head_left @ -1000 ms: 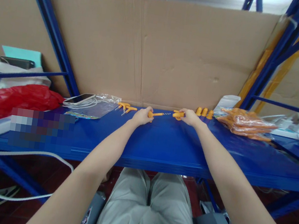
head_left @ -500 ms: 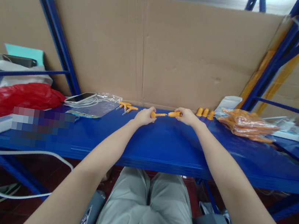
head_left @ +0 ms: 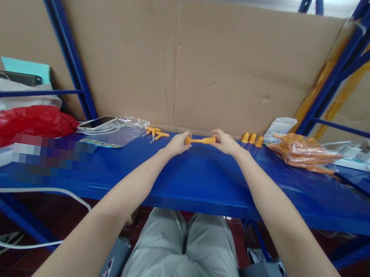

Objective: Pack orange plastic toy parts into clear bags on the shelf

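My left hand (head_left: 178, 144) is closed on the head of an orange plastic screw-like piece (head_left: 198, 141), whose spiral shaft points right. My right hand (head_left: 226, 143) pinches an orange plastic sleeve (head_left: 209, 140). Shaft tip and sleeve now meet in line, with no gap visible between them; how deep the shaft sits inside is hidden. Left of my left hand lie orange T-handled corkscrews (head_left: 154, 133) with metal spirals. Beyond my right hand, three orange caps (head_left: 252, 139) stand upright in a row.
The blue shelf (head_left: 207, 178) is backed by a cardboard sheet (head_left: 222, 70). Bagged orange parts (head_left: 303, 150) lie at right, near white power strips. A clear plastic bag (head_left: 120, 134), white cable (head_left: 104, 126) and red plastic bag (head_left: 35, 124) are at left. Blue posts flank the workspace.
My right hand has moved left, bringing the sleeve onto the spiral shaft's end and closing the gap. My left hand has stayed nearly in place.
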`<state>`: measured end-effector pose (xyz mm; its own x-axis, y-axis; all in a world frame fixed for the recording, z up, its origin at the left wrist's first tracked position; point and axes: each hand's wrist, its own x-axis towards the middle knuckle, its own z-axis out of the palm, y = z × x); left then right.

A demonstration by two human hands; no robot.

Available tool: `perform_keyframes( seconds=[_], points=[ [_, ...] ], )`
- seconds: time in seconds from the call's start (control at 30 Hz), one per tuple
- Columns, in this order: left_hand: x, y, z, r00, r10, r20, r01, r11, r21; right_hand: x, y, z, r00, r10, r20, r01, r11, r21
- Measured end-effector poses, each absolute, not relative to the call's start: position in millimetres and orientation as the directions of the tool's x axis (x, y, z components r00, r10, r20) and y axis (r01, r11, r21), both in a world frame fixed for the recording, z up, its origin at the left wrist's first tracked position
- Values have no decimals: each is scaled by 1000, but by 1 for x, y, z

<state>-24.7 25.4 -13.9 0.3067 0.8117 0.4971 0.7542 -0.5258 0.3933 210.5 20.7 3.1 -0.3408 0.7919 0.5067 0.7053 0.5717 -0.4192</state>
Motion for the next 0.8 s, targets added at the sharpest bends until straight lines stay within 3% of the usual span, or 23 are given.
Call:
perform_keyframes(
  seconds=[0.23, 0.53, 0.8],
  points=[
    [-20, 23, -12, 281, 841, 462, 710, -506, 490, 214, 20, 1, -252, 841, 478, 666, 510, -545],
    [-20, 22, -13, 269, 836, 477, 690, -513, 510, 213, 6, 6, -217, 938, 272, 370, 337, -866],
    [-21, 26, -15, 278, 806, 522, 677, -550, 489, 207, -7, 14, -160, 975, 153, 352, 201, -914]
  ],
)
